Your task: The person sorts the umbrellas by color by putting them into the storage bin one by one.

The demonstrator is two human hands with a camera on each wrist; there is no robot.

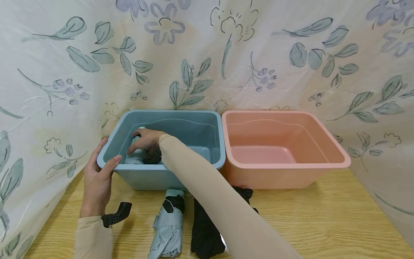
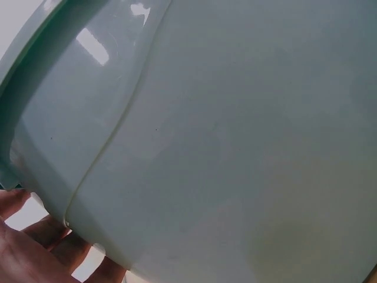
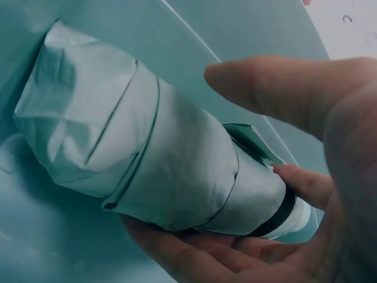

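My left hand (image 1: 99, 181) grips the near left corner of the blue bin (image 1: 184, 167), thumb over the rim and fingers along the outer side. In the left wrist view its fingers lie against the bin's outer wall (image 2: 206, 130). My right hand (image 1: 147, 139) reaches down into the bin's left part, around a folded light grey-blue umbrella (image 3: 182, 153). Seen from the right wrist, several fingers lie under and beside the umbrella, while the thumb (image 3: 253, 82) stands off it. The umbrella lies along the bin's left side, a black band near its far end.
A pink bin (image 1: 284, 166) stands right beside the blue one. On the wooden table (image 1: 317, 223) in front lie another folded light blue umbrella (image 1: 169, 223) and a black folded umbrella (image 1: 207, 230), partly hidden under the right sleeve. A floral cloth (image 1: 200, 46) hangs behind.
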